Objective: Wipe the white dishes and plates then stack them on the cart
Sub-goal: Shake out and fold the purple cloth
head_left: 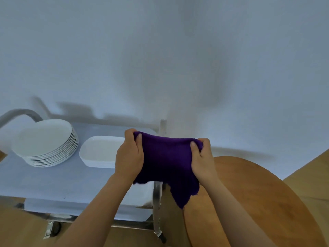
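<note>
Plate stack (45,142) left of dish (99,151) on cart (53,182); table (258,193) right.

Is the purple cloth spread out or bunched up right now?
Spread: both hands, left hand and right hand, pinch purple cloth at its top corners; it hangs open.

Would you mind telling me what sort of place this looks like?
Probably a restaurant or canteen service area: a wheeled steel cart holds stacked white plates and a rectangular dish, beside a round wooden table.

Head camera, single wide-angle view: looks forward and steeply down from above, close over both hands, facing the cart (53,182) against a pale wall (160,50).
</note>
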Demonstrator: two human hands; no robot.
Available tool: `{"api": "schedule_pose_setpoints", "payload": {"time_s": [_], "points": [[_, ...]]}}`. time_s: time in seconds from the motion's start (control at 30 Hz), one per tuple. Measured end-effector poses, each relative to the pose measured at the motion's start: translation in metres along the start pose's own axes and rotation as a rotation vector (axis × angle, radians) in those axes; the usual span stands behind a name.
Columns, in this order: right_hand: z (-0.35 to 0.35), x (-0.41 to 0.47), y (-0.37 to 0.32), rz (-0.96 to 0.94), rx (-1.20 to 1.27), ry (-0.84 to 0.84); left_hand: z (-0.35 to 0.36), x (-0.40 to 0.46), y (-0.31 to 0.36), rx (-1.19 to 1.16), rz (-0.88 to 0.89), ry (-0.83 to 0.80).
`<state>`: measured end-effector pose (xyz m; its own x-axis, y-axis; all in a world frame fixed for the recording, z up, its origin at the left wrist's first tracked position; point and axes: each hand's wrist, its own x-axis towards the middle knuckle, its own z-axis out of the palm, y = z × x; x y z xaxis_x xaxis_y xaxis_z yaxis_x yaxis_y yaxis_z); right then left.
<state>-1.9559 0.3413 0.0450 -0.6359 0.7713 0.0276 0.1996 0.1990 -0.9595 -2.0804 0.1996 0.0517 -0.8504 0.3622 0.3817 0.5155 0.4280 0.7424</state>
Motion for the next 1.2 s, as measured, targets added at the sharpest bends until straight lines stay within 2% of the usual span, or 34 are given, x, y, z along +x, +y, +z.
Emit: {"api": "schedule_pose_setpoints", "payload": {"time_s": [0.17, 0.3, 0.47, 0.53, 0.67, 0.73, 0.8, 0.87, 0.93, 1.07, 1.2], "points": [[0.025, 0.029, 0.001, 0.078, -0.007, -0.083, 0.001, 0.035, -0.028, 0.001, -0.107, -0.067], [0.038, 0.053, 0.008, 0.212, 0.007, -0.108, 0.008, 0.059, -0.053, -0.041, -0.196, -0.171], [0.058, 0.101, 0.038, 0.370, 0.000, 0.040, 0.054, 0.099, -0.081, -0.108, -0.346, -0.362], [0.066, 0.115, 0.053, 0.404, -0.031, 0.079, 0.074, 0.108, -0.089, -0.165, -0.473, -0.478], [0.079, 0.113, 0.081, 0.570, -0.085, 0.041, 0.103, 0.093, -0.107, -0.199, -0.658, -0.756], [0.088, 0.098, 0.096, 0.741, 0.015, -0.014, 0.111, 0.079, -0.114, -0.326, -0.806, -0.890], [0.097, 0.081, 0.104, 0.949, 0.234, -0.086, 0.115, 0.067, -0.114, -0.501, -0.951, -1.004], [0.103, 0.072, 0.102, 1.058, 0.410, -0.108, 0.119, 0.063, -0.108, -0.608, -1.063, -1.017], [0.104, 0.075, 0.100, 1.034, 0.472, -0.099, 0.123, 0.066, -0.105, -0.605, -1.091, -0.989], [0.097, 0.096, 0.091, 0.906, 0.368, -0.024, 0.126, 0.072, -0.115, -0.516, -1.062, -0.870], [0.095, 0.106, 0.090, 0.843, 0.335, 0.170, 0.127, 0.065, -0.120, -0.472, -0.988, -0.855]]}}
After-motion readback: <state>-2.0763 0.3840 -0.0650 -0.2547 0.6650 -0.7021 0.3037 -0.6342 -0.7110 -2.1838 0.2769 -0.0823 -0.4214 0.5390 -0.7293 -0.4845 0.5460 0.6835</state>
